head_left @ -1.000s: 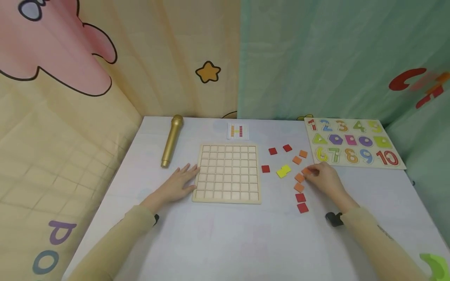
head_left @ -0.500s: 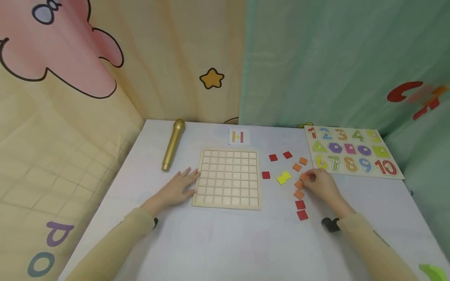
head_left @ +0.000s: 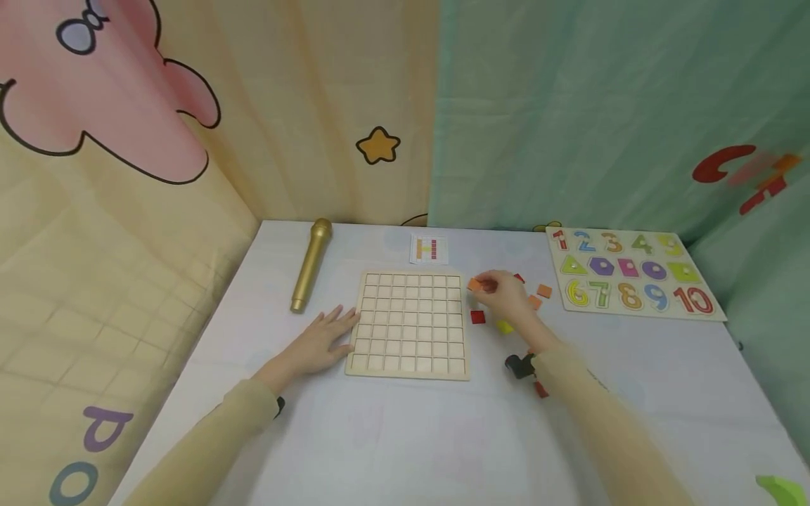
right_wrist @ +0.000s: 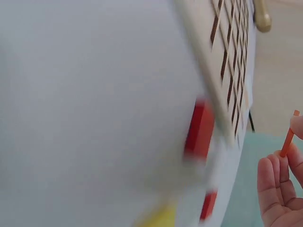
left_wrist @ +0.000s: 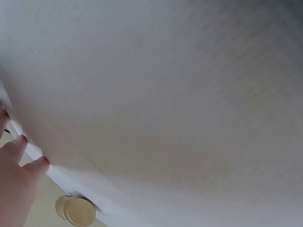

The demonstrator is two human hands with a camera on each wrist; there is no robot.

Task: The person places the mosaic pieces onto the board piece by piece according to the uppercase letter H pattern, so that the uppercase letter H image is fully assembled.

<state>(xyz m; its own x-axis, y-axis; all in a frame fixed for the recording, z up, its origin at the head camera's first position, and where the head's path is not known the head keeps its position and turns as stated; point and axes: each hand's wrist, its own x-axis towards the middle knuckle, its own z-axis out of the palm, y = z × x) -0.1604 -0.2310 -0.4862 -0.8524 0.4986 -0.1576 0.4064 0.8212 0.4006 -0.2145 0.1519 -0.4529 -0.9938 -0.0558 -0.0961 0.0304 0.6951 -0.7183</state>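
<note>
Across the lower frame spreads the white worktop (head_left: 405,443), the wooden grid board (head_left: 408,325) lying at centre. Left of centre, the left hand (head_left: 318,344), fingers stretched, touches the board's left edge; right of centre, the right hand (head_left: 503,292) pinches an orange tile (head_left: 474,284) up beside the board's upper right corner. Just below sits a red tile (head_left: 477,317).

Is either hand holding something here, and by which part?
The right hand pinches an orange tile by the side away from the grid board; the left hand holds nothing, merely touching the board's edge.
</note>
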